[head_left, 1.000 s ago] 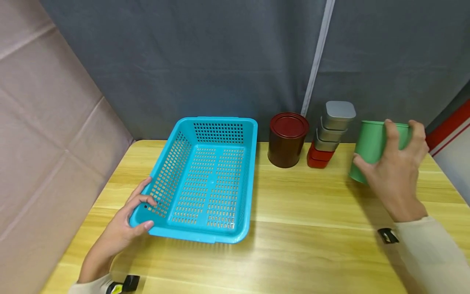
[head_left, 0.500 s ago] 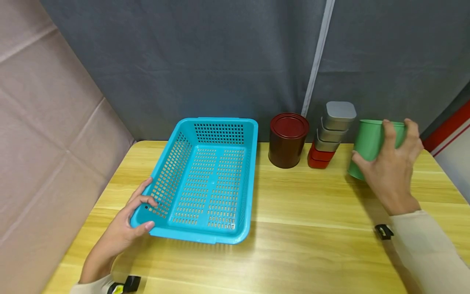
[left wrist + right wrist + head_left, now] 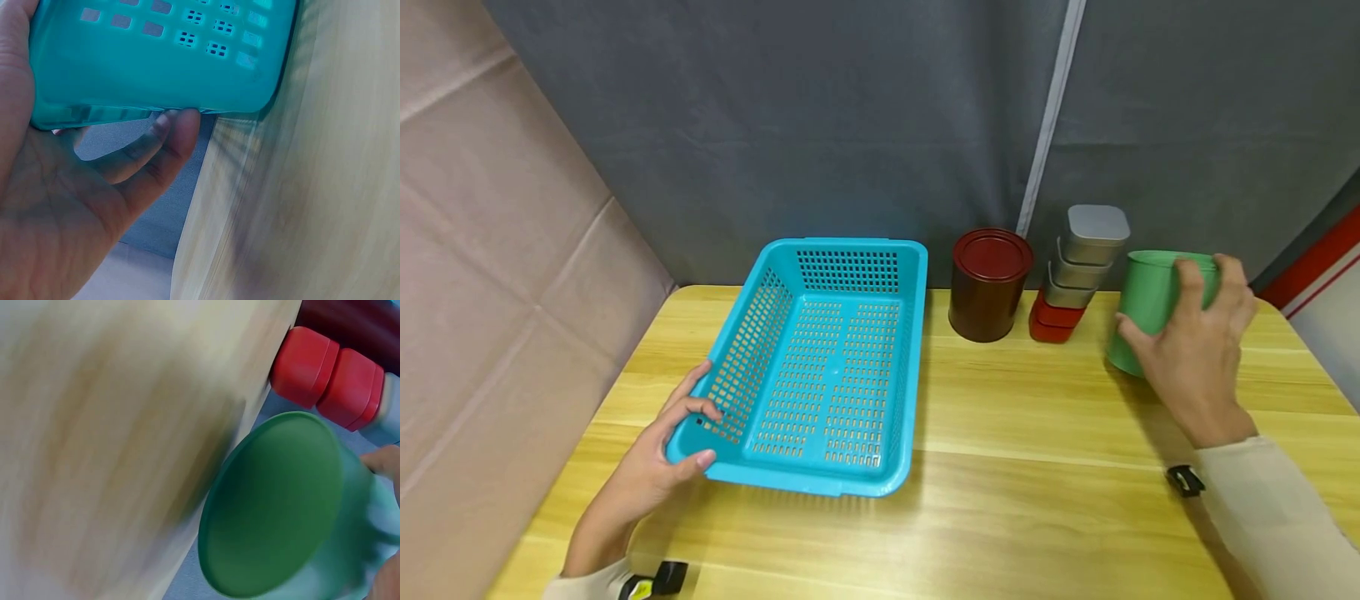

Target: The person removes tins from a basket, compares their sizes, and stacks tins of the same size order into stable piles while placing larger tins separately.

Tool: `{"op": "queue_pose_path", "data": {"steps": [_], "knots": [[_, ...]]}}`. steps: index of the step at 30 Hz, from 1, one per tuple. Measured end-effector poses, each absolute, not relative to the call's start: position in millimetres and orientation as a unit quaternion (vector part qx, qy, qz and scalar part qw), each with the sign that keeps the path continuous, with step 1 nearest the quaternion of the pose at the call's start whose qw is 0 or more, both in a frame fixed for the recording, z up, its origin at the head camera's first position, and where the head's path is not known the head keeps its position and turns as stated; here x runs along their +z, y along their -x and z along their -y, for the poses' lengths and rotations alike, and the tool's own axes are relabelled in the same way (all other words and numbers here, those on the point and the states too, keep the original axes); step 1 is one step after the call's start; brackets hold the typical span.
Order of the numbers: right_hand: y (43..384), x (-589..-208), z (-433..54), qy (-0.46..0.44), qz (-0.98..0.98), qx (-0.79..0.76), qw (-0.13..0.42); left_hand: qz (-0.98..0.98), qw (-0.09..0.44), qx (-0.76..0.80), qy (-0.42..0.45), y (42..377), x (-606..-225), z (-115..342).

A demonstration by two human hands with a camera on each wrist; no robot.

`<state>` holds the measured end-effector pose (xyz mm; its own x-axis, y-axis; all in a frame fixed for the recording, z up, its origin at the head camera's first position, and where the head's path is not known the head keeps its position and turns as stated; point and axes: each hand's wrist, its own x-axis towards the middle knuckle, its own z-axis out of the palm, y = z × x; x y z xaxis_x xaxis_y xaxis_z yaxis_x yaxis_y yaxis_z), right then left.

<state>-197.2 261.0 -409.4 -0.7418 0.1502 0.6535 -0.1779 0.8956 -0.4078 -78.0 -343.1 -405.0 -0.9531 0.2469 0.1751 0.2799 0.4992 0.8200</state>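
Note:
My left hand [image 3: 643, 462] grips the near left corner of a turquoise plastic basket [image 3: 914, 375], thumb on the rim and fingers along the side. The left wrist view shows fingertips [image 3: 186, 128] against the outside of the basket wall, close above the table. At the right, my right hand [image 3: 1202, 362] holds a green round open-topped canister [image 3: 1146, 304] from above, its thumb on the left side and fingers at the rim. The canister's round green end [image 3: 269, 506] faces the table in the right wrist view, its edge near the wood.
Left of the canister stands a stack of small rectangular tins, silver ones [image 3: 1078, 275] above red ones [image 3: 1054, 321]. A dark red lidded can [image 3: 988, 287] stands between that stack and the basket. Grey cloth [image 3: 850, 117] hangs behind the wooden table [image 3: 1015, 500].
My right hand has shifted slightly left with the green canister, whose rim now sits a little lower and shows more of its inside. My left hand and the basket stay in place.

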Motion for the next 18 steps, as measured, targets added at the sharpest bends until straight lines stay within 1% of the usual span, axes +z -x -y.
{"op": "queue_pose_path", "data": {"steps": [11,18], "knots": [[195.5,-402.3,-256.3,0.013,0.918,0.213,0.335,0.865,0.012,-0.481,0.142,75.6,-404.9,344.3],[194.0,-400.8,-258.0,0.011,0.923,0.192,0.333,0.87,0.024,-0.469,0.151,77.4,-405.8,343.6]]}}
